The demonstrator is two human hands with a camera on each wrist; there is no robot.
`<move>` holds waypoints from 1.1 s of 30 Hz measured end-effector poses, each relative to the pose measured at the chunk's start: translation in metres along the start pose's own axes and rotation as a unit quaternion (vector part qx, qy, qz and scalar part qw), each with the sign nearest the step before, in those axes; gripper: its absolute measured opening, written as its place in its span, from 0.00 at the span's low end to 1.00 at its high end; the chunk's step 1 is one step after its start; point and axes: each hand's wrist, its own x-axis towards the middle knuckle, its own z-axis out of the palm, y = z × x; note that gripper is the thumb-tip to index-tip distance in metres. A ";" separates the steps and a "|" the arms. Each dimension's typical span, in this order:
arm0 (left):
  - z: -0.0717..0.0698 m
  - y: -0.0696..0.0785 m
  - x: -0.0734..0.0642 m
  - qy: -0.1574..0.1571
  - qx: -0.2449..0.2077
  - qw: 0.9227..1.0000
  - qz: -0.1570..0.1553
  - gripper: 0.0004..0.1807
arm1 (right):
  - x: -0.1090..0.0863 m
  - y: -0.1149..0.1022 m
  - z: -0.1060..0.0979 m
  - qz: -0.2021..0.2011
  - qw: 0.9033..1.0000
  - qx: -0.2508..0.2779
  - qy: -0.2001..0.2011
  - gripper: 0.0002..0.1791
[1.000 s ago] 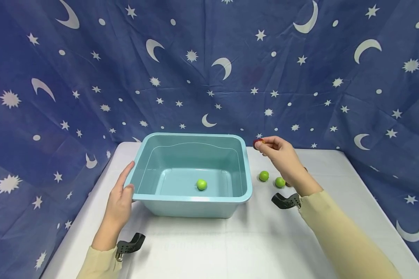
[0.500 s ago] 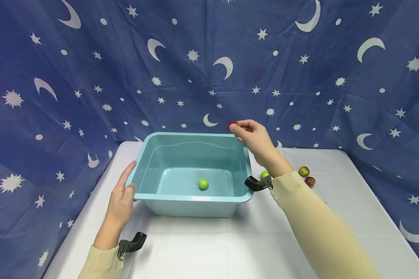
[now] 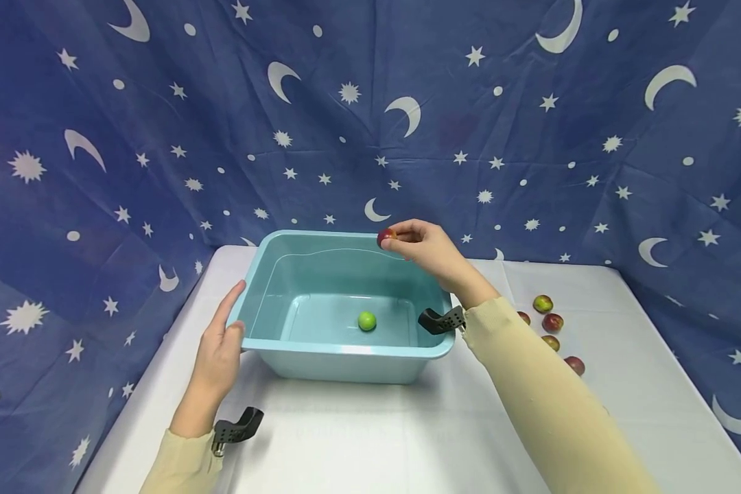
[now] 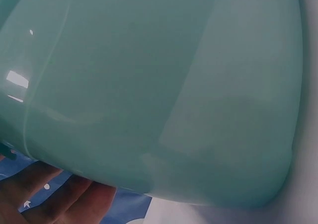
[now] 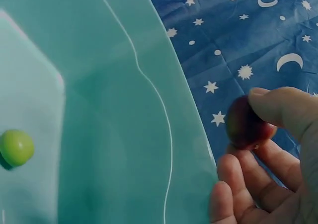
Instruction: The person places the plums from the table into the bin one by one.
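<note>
My right hand (image 3: pixel 429 250) pinches a small dark red plum (image 3: pixel 385 237) between thumb and fingertips, up at the far rim of a light blue plastic basin (image 3: pixel 346 351). In the right wrist view the plum (image 5: pixel 246 123) shows a lighter patch low down, and the other fingers curl loosely below it. On the basin's floor rests a single round green fruit (image 3: pixel 367 320). My left hand (image 3: pixel 219 353) grips the basin's left rim near the front corner, thumb on the rim. Its fingers (image 4: pixel 97 199) lie along the outer wall in the left wrist view.
Several red and mottled green-red plums (image 3: pixel 552 322) lie on the white tablecloth (image 3: pixel 346 439) right of the basin, partly behind the right sleeve (image 3: pixel 525 370). A blue curtain (image 3: pixel 444 103) with moons and stars hangs behind the table.
My right hand has carried the plum leftward from beyond the basin's right side to above its far rim. The left hand keeps its grip, and the basin and green fruit inside stay put.
</note>
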 end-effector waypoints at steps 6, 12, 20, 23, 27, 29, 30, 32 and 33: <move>0.001 0.002 0.000 0.002 0.002 1.000 0.004 0.33 | 0.003 0.000 0.006 -0.004 0.997 -0.065 -0.049 0.20; 0.000 0.004 0.000 0.003 -0.004 1.000 0.010 0.33 | 0.007 -0.002 0.016 -0.009 0.977 -0.195 -0.083 0.17; 0.000 0.002 0.000 0.000 0.000 1.000 0.005 0.33 | 0.007 -0.004 0.027 -0.001 0.952 -0.281 -0.122 0.16; 0.000 0.001 0.000 -0.001 0.001 1.000 0.005 0.33 | 0.005 -0.004 0.028 0.007 0.947 -0.295 -0.127 0.16; 0.001 0.003 0.000 0.000 0.000 1.000 0.007 0.33 | 0.004 -0.002 0.029 0.014 0.945 -0.303 -0.125 0.17; 0.001 0.004 0.000 0.001 -0.002 1.000 0.008 0.33 | 0.004 -0.001 0.029 0.017 0.945 -0.302 -0.122 0.17; 0.001 0.004 0.000 0.002 -0.002 1.000 0.008 0.33 | 0.004 -0.001 0.029 0.018 0.946 -0.301 -0.121 0.17; 0.000 0.004 0.000 0.002 -0.003 1.000 0.007 0.33 | 0.005 -0.001 0.029 0.019 0.946 -0.301 -0.119 0.19; 0.000 0.004 0.000 0.001 -0.003 1.000 0.007 0.33 | 0.005 -0.001 0.029 0.017 0.945 -0.303 -0.119 0.20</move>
